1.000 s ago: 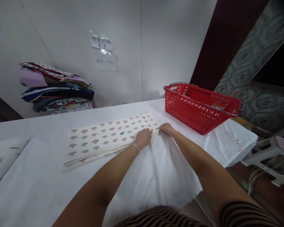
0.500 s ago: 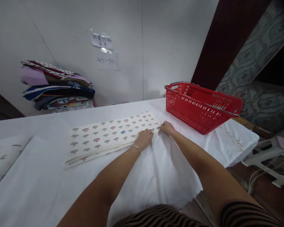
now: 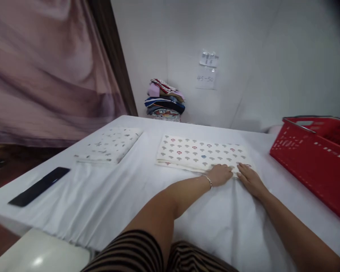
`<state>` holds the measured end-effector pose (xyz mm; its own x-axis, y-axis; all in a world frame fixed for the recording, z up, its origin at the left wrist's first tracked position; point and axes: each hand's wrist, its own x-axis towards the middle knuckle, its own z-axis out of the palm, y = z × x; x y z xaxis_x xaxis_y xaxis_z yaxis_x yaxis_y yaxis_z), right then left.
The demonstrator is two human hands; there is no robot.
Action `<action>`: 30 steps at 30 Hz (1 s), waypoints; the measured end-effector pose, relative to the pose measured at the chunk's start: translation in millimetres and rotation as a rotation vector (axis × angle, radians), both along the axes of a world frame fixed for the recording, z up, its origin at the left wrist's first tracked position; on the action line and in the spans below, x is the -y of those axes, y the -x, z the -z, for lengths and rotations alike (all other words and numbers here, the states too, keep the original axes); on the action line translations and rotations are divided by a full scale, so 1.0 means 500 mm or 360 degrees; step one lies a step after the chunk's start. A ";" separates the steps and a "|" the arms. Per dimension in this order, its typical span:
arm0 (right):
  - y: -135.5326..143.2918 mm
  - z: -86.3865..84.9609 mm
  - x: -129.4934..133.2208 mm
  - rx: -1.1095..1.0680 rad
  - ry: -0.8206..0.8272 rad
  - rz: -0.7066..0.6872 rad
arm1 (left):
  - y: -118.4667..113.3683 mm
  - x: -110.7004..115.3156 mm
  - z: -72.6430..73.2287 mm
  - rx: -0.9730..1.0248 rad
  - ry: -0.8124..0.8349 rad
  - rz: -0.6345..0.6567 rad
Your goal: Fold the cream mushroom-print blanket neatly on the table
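A cream cloth with small grey, red and blue mushroom prints (image 3: 198, 153) lies folded into a long flat strip, its layers showing along the near edge. My left hand (image 3: 221, 174), with a bracelet at the wrist, rests on that near edge toward the right end, fingers stretched over the fabric and thumb hidden. Just to its right, my right hand (image 3: 251, 180) lies flat at the strip's right corner, fingers extended and slightly apart. Neither hand lifts the cloth.
A second folded printed cloth (image 3: 110, 145) and a dark flat object (image 3: 39, 187) lie on the left of the white-covered table (image 3: 136, 192). At the right stands a red basket (image 3: 311, 162). Piled textiles (image 3: 166, 102) sit by the wall; a pink curtain (image 3: 51, 75) hangs left.
The view has swung left, bringing in the curtain, dark object and whole second cloth. My right hand has gone from gripping the strip's corner to lying flat on it.
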<state>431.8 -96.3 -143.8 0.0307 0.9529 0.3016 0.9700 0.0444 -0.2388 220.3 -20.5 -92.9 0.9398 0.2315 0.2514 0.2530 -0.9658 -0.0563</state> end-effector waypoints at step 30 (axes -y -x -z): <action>0.026 -0.063 0.011 -0.0174 0.0260 0.0142 | 0.576 -0.106 -0.038 0.0593 0.0734 -0.1594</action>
